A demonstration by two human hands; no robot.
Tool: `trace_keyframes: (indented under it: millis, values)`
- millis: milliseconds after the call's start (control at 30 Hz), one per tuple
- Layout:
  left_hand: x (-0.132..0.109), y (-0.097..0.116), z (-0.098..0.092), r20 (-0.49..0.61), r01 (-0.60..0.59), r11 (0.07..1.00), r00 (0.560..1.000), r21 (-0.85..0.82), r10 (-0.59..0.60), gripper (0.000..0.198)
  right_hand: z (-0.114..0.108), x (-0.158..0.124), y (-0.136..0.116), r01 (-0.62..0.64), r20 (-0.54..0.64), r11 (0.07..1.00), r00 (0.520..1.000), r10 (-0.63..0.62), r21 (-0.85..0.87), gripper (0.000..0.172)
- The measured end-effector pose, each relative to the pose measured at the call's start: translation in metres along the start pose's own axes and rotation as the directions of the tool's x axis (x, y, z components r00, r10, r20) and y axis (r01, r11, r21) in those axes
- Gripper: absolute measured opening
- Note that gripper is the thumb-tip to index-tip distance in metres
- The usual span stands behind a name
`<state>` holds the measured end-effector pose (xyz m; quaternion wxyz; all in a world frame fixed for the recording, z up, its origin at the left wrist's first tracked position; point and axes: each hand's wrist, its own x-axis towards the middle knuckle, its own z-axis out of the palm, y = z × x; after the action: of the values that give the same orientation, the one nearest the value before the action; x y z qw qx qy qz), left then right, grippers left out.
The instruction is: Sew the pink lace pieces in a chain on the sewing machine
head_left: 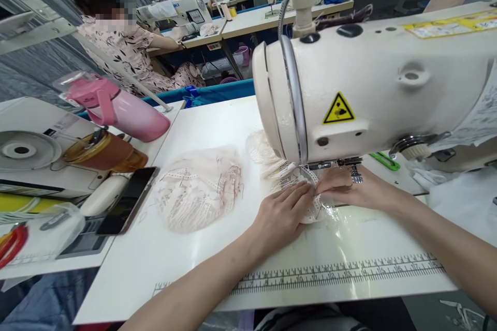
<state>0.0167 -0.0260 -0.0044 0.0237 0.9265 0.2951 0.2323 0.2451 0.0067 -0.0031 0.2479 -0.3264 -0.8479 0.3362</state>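
Under the head of a cream sewing machine (pixel 373 77) lies a piece of pale lace fabric (pixel 277 173), gathered and trimmed with an eyelet edge. My left hand (pixel 285 207) rests on this lace with its fingers stretched out, pressing it to the table. Close to the needle area, my right hand (pixel 345 186) has its fingers pinched together on the edge of the lace; the machine's head partly hides them. Left of my hands, a separate heap of sheer lace pieces (pixel 202 189) with loose reddish threads lies on the white table.
A ruler scale (pixel 310 279) runs along the table's front. Leftward are a phone (pixel 128 201), a pink bottle (pixel 120 103), an amber cup (pixel 104 152) and red-handled scissors (pixel 13 245). Green thread snips (pixel 384 160) lie behind my right hand. A co-worker (pixel 116 46) sits at another machine.
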Motion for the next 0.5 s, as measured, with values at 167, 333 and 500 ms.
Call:
trace_keyframes:
  millis: [167,333,500]
  values:
    - [0.001,0.000,0.002,-0.009,0.014,1.000,1.000,-0.010,-0.015,0.033,-0.003,0.000,-0.002,-0.052,0.001,0.998,0.999,0.052,0.031,0.021]
    - [0.000,-0.001,0.001,-0.002,0.000,1.000,1.000,-0.019,0.000,0.029,0.002,0.000,0.002,-0.002,-0.002,1.000,1.000,0.002,-0.028,0.020]
    - [-0.002,-0.001,-0.003,0.012,0.071,0.997,0.997,0.000,-0.071,0.022,0.011,0.002,0.000,0.180,-0.057,0.975,0.980,-0.188,-0.131,0.019]
